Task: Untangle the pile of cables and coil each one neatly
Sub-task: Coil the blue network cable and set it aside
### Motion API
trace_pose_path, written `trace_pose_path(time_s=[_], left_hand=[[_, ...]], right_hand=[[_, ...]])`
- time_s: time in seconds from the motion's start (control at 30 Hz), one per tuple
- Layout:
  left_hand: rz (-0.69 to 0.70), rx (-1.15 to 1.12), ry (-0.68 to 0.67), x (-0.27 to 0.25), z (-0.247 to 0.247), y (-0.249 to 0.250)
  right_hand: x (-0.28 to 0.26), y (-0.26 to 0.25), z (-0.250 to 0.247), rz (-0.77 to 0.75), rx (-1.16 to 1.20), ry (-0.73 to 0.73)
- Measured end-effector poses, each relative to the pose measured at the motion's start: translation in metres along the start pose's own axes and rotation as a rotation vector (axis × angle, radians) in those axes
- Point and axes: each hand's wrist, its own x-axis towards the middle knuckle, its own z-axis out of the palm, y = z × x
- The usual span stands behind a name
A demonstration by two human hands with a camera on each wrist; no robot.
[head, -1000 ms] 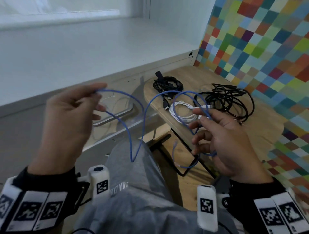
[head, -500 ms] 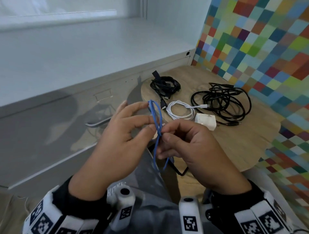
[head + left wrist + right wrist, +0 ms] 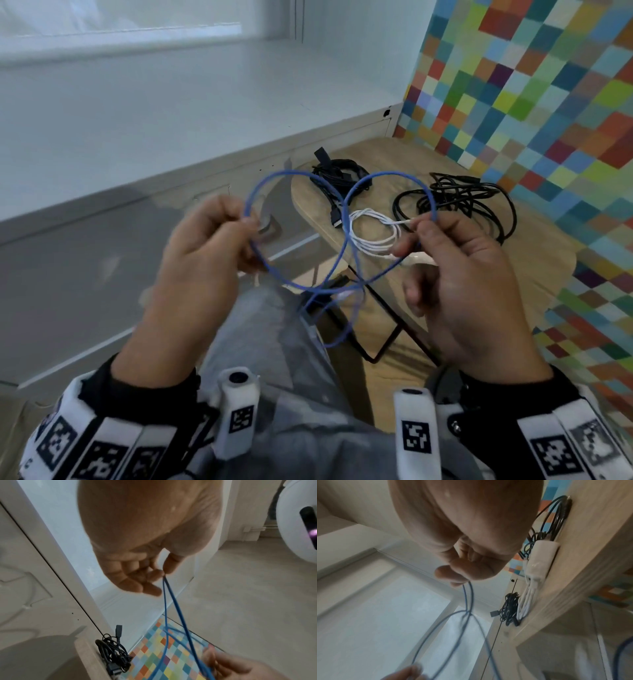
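A thin blue cable (image 3: 284,174) is held up over my lap, drawn into two loops that cross near the middle, with a slack tail hanging below. My left hand (image 3: 248,224) pinches the left loop between thumb and fingers. My right hand (image 3: 423,228) pinches the right loop in the same way. The left wrist view shows two blue cable (image 3: 173,599) strands running down from the left hand (image 3: 163,573) pinch. In the right wrist view the blue cable (image 3: 471,596) hangs from the right hand (image 3: 458,581).
On the round wooden table (image 3: 548,274) lie a coiled black cable (image 3: 339,174), a white cable coil (image 3: 373,233) and a loose black tangle (image 3: 459,205). A white charger block (image 3: 539,558) sits beside them. A grey cabinet (image 3: 102,257) stands to the left, a chequered rug (image 3: 548,85) to the right.
Half a second ago the hands met with the blue cable bunched between them. They have since pulled apart sideways, spreading the cable into two wide crossing loops.
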Motion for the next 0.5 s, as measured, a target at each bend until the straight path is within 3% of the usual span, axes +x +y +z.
trace_pose_path(time_s=[0.23, 0.5], left_hand=[[0.1, -0.153, 0.297, 0.007, -0.008, 0.001], [0.189, -0.124, 0.276, 0.01, -0.007, -0.001]], right_hand=[[0.002, 0.003, -0.001, 0.012, -0.151, 0.061], [0.006, 0.01, -0.008, 0.042, -0.174, 0.054]])
